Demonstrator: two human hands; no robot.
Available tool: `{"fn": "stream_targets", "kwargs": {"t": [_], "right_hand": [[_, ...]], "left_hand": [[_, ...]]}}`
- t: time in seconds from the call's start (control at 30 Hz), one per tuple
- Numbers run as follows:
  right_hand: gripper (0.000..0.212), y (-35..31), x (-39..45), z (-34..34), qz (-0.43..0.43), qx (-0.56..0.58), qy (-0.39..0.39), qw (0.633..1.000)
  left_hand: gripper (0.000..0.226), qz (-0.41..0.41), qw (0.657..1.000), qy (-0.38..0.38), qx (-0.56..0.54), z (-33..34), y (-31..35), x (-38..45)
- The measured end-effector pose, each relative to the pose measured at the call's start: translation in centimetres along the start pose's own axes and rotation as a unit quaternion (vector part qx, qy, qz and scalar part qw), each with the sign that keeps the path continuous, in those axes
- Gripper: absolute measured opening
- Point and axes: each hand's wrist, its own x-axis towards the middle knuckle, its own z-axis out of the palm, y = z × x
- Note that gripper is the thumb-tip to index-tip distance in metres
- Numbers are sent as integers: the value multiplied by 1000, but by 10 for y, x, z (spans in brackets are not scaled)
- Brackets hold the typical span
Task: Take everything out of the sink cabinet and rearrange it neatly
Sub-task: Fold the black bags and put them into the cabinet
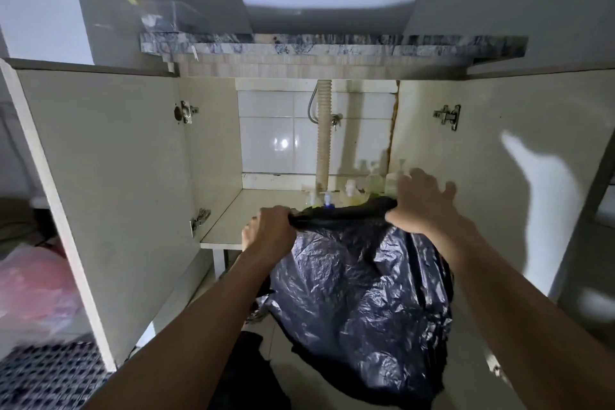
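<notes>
A large black plastic bag (359,303) hangs in front of the open sink cabinet (219,223), held up by its top edge. My left hand (269,226) grips the bag's left rim in a fist. My right hand (419,206) holds the right rim, thumb under and fingers spread over it. Behind the bag, at the back right of the cabinet floor, stand several pale pump and squeeze bottles (374,181), partly hidden by the bag and my right hand. A small bottle with a blue cap (328,202) peeks over the bag's rim.
Both cabinet doors (109,176) stand wide open to the left and right. A ribbed drain pipe (322,136) runs down the tiled back wall. A white basin (329,0) sits on the marble counter above. A pink bag (33,286) and a checked cloth (46,376) lie on the floor at left.
</notes>
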Motion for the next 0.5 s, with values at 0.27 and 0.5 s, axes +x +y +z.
{"fn": "stream_targets", "kwargs": {"t": [0.27,0.5], "right_hand": [[9,-19,-14,45,-132,-36,-78,988],[29,8,6,32,-130,-20,-20,991]], "left_hand": [[30,114,993,-12,17,-12,22,1],[32,227,957,-113,140,-1,12,12]]}}
